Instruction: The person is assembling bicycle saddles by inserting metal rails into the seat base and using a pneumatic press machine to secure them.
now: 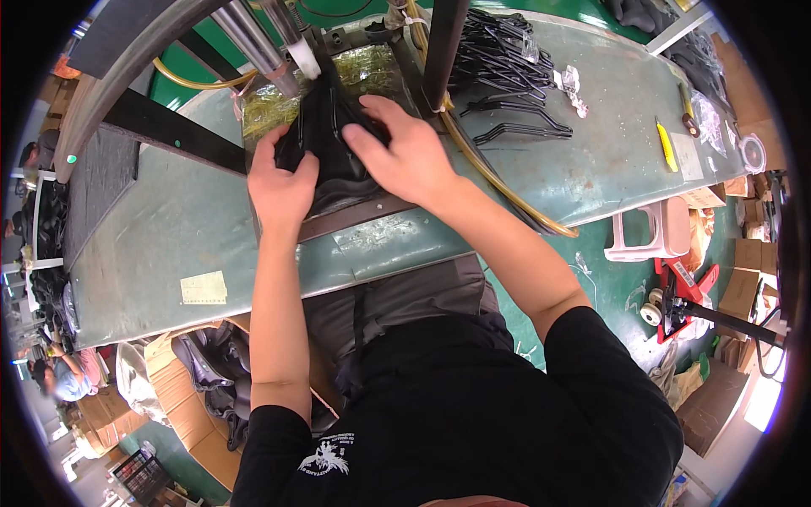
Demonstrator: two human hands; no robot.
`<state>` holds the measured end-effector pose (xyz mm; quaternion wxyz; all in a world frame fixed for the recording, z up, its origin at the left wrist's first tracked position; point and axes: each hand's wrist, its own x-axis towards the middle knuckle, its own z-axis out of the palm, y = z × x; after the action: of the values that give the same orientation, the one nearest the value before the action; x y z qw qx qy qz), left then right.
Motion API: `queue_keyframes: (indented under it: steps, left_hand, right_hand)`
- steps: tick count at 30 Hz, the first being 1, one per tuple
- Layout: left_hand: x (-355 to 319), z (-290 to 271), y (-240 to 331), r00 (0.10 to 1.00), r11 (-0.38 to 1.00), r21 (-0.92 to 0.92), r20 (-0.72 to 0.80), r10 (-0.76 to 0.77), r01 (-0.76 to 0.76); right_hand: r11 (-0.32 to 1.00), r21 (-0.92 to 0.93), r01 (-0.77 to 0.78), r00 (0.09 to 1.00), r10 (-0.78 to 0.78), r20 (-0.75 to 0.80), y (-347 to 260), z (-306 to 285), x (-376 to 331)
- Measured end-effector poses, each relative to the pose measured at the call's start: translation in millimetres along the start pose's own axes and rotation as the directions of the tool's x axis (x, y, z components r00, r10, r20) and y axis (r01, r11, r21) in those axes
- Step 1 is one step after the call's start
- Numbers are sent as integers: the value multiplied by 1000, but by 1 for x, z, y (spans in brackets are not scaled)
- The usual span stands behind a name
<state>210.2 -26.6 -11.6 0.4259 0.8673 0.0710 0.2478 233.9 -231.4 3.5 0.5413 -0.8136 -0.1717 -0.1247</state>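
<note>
A black bicycle saddle lies upside down under the press, its nose pointing away from me and thin metal rails along its middle. My left hand grips its left side, thumb on the underside and fingers over the edge. On the other side my right hand holds the saddle's right edge, its thumb laid across near a rail. Just above the nose hang the press's steel cylinder and a white-tipped rod. Below the saddle is a plate covered with yellowish film; the hands hide the saddle's edges.
Black bent saddle rails are heaped at the table's far right. Beyond them lie a yellow cutter and a hammer-like tool. A yellow hose crosses the green table. A carton of black saddles stands lower left, a stool right.
</note>
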Motion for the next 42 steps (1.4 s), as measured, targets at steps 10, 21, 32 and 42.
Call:
queue_keyframes:
  steps: [10,21,32,42]
  left_hand:
    - [-80,-36,53,698,652,-473,706,-123,593]
    - [-131,-92,-8,732,565,-561,671,-116,604]
    - [-283,-238,-232,632,917,-29,-715,-298,399]
    - [-490,-160,-290,290,466,648,366,-884,603]
  right_hand:
    - [707,-441,552,830,-513,218,36,-86,-59]
    - [892,330,-310,859,411,-305,53,-190,40]
    - [796,-536,283,889,-427,-165,84,-167,38]
    - [564,-795,223,969,-43,242,140,-213,-56]
